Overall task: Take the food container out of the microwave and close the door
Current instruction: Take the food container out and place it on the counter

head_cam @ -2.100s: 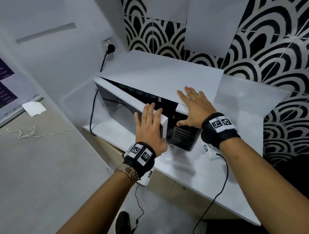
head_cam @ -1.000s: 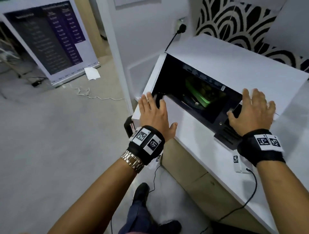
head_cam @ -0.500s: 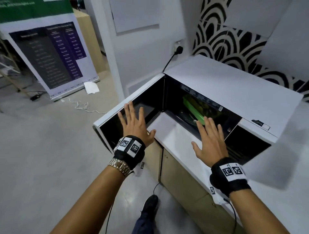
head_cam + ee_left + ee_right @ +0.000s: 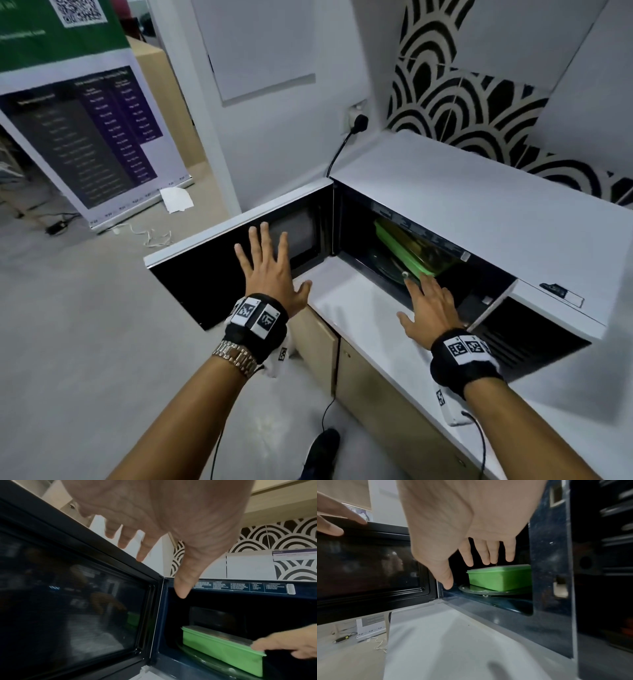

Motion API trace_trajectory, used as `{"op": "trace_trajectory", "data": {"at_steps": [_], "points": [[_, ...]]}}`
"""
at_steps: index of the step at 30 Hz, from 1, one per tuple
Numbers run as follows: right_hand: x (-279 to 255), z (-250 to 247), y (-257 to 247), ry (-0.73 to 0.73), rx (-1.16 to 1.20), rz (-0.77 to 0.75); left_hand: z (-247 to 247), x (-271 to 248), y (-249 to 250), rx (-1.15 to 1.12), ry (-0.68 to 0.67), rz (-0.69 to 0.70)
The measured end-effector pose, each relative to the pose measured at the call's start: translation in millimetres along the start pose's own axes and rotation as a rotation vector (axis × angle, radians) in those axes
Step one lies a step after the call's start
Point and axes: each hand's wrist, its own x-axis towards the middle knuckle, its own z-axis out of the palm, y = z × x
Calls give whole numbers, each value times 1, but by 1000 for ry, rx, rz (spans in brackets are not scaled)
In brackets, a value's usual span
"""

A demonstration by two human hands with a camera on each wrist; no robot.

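Microwave (image 4: 479,219): sitting on the white worktop (image 4: 356,301) at the right of the head view, its cavity standing open toward the viewer.

Door (image 4: 219,274): hanging wide open to the left of the cavity, its dark inner window facing the hands; in the left wrist view it is filling the left half of the frame.

Food container (image 4: 407,250): green with a lid, lying inside the microwave on the glass turntable (image 4: 481,590), near the middle of the cavity in the right wrist view.

Left hand (image 4: 270,270): spreading flat in front of the door's inner face, fingers straight and apart, gripping nothing. Whether the palm is touching the glass, I cannot tell; in the left wrist view the fingertips (image 4: 144,551) are lying along the door's top edge.

Right hand (image 4: 428,308): reaching into the mouth of the cavity, palm down, fingers extended and holding nothing. In the left wrist view, lower right, its fingertips (image 4: 260,644) are appearing at the near corner of the container's lid; actual contact is hard to judge.

Wrists: each wearing a black band with printed square markers; a metal watch (image 4: 236,356) is sitting on the left one.

Wall: black-and-white arch tiles showing at upper right; a plug (image 4: 359,121) is sitting in the socket above the microwave.

Floor: a printed banner (image 4: 85,137) is standing at upper left.
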Motion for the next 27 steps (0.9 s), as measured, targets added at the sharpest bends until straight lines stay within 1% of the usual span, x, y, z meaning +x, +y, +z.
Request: {"op": "trace_trajectory", "data": {"at_steps": [3,5,7,9,12,14,16,19,20,22,24,25,27], "points": [[23,-4,-11,42,18,5,12,14,4,-1,-47,67],[40,-8,-16,65,74,22,21,22,8,-1,-101,145],[55,-18,-20,54,141,82,31,31,13,-35,-188,254],[67,-28,-21,14,227,181,44,38,20,-98,-280,365],[88,-36,-17,-86,365,311,68,51,28,-123,-365,484],[103,-37,-14,-179,472,401,84,59,35,-120,-427,516],[119,-34,-12,-269,595,496,102,66,43,-74,-493,557],[137,-27,-12,-457,831,645,129,73,52,1,-583,655],[141,-24,-11,-477,894,675,137,74,53,25,-598,696],[147,-16,-6,-423,947,686,149,75,53,73,-606,771],[153,-14,-3,-389,979,651,156,75,52,113,-615,807],[156,-13,-1,-393,995,623,159,77,52,123,-626,817],[157,-18,-1,-458,1059,596,164,77,54,118,-663,805]]}}
